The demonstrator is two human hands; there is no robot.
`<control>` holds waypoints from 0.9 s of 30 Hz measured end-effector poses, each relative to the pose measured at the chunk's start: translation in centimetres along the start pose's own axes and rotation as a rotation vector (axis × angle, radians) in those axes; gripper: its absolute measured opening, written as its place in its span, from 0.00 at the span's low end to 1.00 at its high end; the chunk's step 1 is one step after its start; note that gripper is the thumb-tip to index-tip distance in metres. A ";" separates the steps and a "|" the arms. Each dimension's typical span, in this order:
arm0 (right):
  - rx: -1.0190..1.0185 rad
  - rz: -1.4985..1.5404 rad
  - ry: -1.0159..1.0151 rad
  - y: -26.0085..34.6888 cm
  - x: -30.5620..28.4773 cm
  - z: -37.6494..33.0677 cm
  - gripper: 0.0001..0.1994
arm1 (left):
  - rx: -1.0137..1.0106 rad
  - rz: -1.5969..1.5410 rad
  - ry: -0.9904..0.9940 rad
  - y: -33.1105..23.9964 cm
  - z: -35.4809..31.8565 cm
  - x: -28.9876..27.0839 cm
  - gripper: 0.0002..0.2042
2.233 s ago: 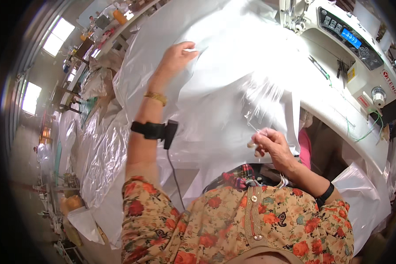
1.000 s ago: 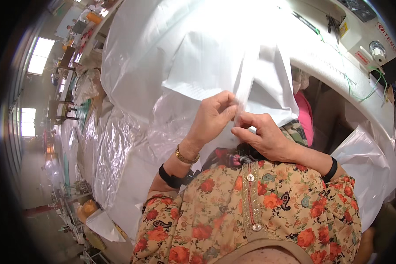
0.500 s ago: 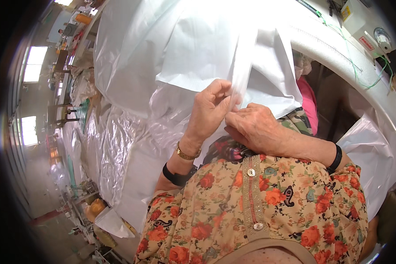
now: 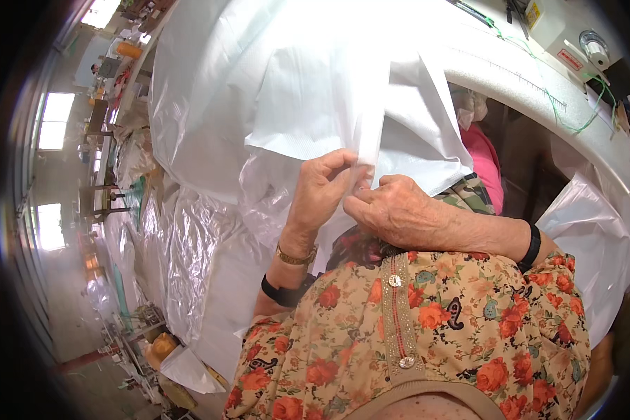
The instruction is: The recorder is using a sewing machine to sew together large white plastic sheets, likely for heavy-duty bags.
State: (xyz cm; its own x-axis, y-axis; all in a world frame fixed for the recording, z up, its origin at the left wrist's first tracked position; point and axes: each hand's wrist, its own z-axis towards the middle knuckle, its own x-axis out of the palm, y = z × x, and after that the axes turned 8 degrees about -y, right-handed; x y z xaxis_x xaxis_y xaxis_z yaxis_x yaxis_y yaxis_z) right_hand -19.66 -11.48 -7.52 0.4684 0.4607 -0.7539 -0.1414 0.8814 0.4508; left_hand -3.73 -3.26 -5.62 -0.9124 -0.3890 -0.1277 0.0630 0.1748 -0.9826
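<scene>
A folded strip of translucent white plastic film runs down over a large white woven-looking sheet to my hands. My left hand pinches the lower end of this strip between thumb and fingers. Beside it, my right hand is closed, its fingers curled at the strip's bottom end; the fingertips are partly hidden, but the film appears to run into them. The sheet's lower edge hangs above and behind both hands.
Crinkled clear plastic is heaped at the left. A white sewing machine with green thread stands on the curved white table at the upper right. More white plastic hangs at the right. Pink cloth lies below the table edge.
Both hands have moved slightly down and left in the picture, with the film strip between them. The background has shifted a little as well. The grip looks the same.
</scene>
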 end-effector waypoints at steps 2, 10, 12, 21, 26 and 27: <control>0.008 0.023 -0.001 -0.1 -0.1 0.0 0.08 | -0.030 -0.029 0.003 -0.1 -0.1 0.0 0.05; -0.003 0.046 -0.012 -0.3 -0.5 -0.2 0.08 | -0.016 -0.150 0.019 -0.5 -0.5 0.4 0.09; -0.009 0.058 -0.018 -0.3 -0.6 -0.3 0.09 | -0.027 -0.214 0.007 -0.5 -0.5 0.6 0.10; 0.066 -0.003 -0.372 -3.0 -2.2 -3.1 0.12 | 0.043 -0.104 -0.141 -0.7 -0.3 1.2 0.06; 0.610 -0.396 -0.495 -6.6 -3.0 -7.3 0.12 | 0.068 -0.021 -0.169 -1.5 -0.4 0.6 0.06; 0.776 -0.385 -0.336 -6.8 -3.0 -7.9 0.10 | 0.074 -0.020 -0.162 -1.6 -0.4 0.6 0.06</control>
State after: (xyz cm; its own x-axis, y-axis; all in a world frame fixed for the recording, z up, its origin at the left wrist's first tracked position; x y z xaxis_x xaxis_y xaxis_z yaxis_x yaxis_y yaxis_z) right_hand -27.01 -18.01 -12.05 0.6069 -0.0105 -0.7947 0.6427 0.5947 0.4829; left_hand -4.55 -3.40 -4.10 -0.8369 -0.5335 -0.1224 0.0808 0.1008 -0.9916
